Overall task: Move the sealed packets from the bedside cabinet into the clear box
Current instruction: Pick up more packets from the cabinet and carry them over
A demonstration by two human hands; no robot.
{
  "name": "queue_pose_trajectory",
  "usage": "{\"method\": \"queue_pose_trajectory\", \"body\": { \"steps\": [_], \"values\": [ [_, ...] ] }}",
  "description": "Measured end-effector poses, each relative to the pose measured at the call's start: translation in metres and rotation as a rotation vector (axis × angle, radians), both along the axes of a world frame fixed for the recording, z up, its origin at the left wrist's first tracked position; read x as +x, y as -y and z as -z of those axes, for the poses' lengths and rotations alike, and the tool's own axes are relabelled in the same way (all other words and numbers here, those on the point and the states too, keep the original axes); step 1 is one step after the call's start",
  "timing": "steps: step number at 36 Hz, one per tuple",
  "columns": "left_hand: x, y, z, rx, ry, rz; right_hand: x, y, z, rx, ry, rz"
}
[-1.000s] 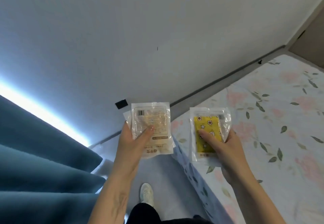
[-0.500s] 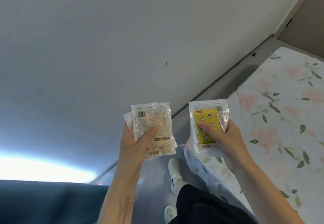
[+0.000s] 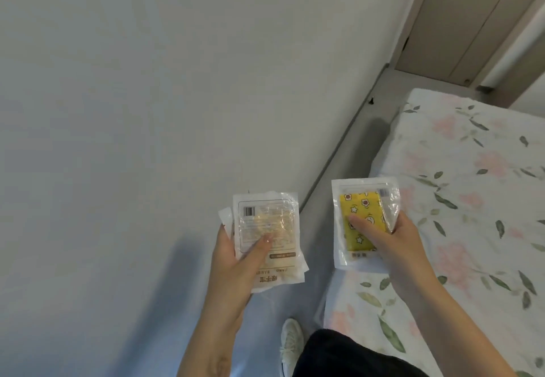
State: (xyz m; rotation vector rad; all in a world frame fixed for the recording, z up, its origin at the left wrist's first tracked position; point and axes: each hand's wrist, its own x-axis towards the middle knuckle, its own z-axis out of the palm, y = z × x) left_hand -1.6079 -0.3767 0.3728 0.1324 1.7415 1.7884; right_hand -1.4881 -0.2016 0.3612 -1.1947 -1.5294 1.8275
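Left hand: we pinch two stacked pale packets, thumb on top.
Right hand: we grip one yellow packet, fingers curled, above the bed edge.

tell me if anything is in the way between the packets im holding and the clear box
That cannot be judged here: the clear box is not in view. The left hand holds the pale packets and the right hand holds the yellow packet, over the floor beside the bed, with open air around them.
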Motion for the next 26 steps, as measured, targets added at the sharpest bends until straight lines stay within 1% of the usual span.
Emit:
{"method": "queue_pose_trajectory", "body": {
  "steps": [8, 12, 19, 26],
  "values": [
    [-0.067, -0.047, 0.001, 0.035, 0.048, 0.094, -0.056, -0.031, -0.005, 0.022, 0.022, 0.110],
    [-0.090, -0.069, 0.004, -0.008, 0.019, 0.175, -0.077, -0.036, -0.005, 0.033, 0.009, 0.128],
    [-0.115, -0.109, 0.002, -0.030, -0.013, 0.296, -0.093, -0.051, -0.011, 0.022, -0.053, 0.258],
    [-0.135, -0.157, 0.007, -0.060, -0.032, 0.365, -0.103, -0.094, -0.006, -0.026, -0.084, 0.347]
  ]
}}
